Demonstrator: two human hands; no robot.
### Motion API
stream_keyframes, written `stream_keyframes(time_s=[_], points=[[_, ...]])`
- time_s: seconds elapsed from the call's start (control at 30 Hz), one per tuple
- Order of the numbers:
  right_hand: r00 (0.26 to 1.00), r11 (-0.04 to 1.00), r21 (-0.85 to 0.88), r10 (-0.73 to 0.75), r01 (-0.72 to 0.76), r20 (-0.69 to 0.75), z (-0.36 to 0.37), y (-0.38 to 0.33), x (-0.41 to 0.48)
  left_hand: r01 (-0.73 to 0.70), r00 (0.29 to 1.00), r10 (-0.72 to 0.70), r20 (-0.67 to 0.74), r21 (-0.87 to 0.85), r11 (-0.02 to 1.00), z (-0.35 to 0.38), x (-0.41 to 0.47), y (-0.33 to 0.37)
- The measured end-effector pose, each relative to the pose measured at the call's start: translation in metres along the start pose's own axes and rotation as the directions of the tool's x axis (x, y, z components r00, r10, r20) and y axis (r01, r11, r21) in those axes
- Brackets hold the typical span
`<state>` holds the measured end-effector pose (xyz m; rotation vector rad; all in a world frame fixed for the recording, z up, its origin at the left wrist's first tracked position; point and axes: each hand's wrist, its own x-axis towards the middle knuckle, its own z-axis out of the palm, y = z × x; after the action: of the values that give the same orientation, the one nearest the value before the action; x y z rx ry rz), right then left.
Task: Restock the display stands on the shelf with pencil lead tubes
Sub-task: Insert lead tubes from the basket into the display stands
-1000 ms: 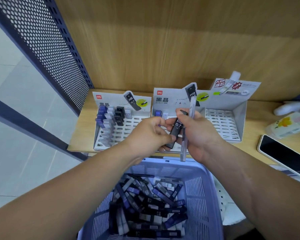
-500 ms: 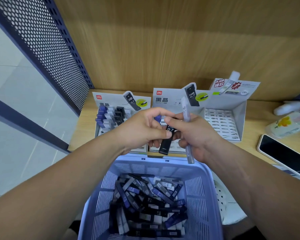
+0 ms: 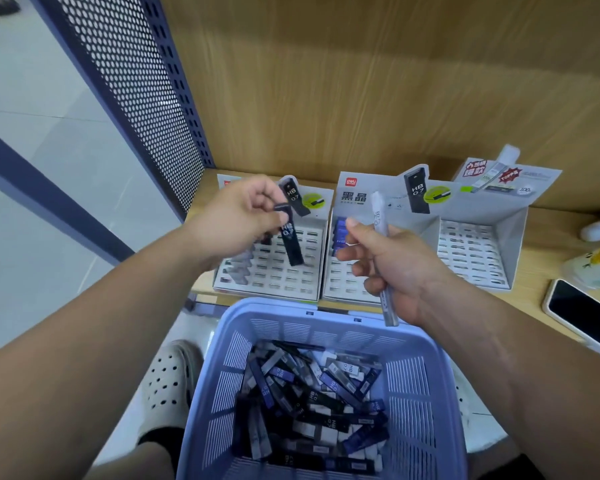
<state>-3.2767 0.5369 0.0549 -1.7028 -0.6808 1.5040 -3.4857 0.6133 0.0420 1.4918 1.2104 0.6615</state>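
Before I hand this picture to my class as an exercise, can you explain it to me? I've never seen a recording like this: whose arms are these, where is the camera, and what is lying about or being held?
There is no machine here. These are a person's two bare hands, filmed by one wide-angle camera worn on the head, looking forward and down. The left hand pinches a black plastic pencil lead tube. The right hand grips a clear plastic pencil lead tube. On the wooden shelf stand three grey cardboard display stands with rows of slots, and a black smartphone lies at the right. Below the hands is a lavender plastic basket holding many loose lead tubes.
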Motion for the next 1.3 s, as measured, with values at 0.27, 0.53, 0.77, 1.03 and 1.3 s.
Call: stream_keyframes(time_s=[0.27, 0.53, 0.77, 1.03, 1.3], points=[[1.000, 1.000, -0.002, 0.017, -0.017, -0.008, -0.003, 0.008, 0.004, -0.066, 0.976, 0.150, -0.157, 0.446, 0.893, -0.023, 0.009, -0.037], [1.000, 1.000, -0.012, 0.017, -0.017, -0.004, -0.007, 0.009, 0.007, -0.187, 0.961, 0.271, -0.055, 0.592, 0.784, -0.022, 0.010, -0.054], [1.000, 1.000, -0.011, 0.013, -0.013, -0.004, -0.009, 0.008, 0.005, -0.266, 0.940, 0.339, 0.042, 0.714, 0.648, -0.028, 0.015, -0.055], [0.997, 0.981, 0.180, 0.062, -0.070, 0.054, -0.007, 0.008, 0.003, -0.342, 0.892, 0.429, 0.139, 0.828, 0.443, -0.018, 0.023, -0.072], [0.995, 0.899, 0.426, -0.098, 0.099, -0.024, -0.004, -0.005, 0.002, -0.099, 0.995, 0.090, 0.051, 0.245, 0.964, 0.058, -0.014, -0.002]])
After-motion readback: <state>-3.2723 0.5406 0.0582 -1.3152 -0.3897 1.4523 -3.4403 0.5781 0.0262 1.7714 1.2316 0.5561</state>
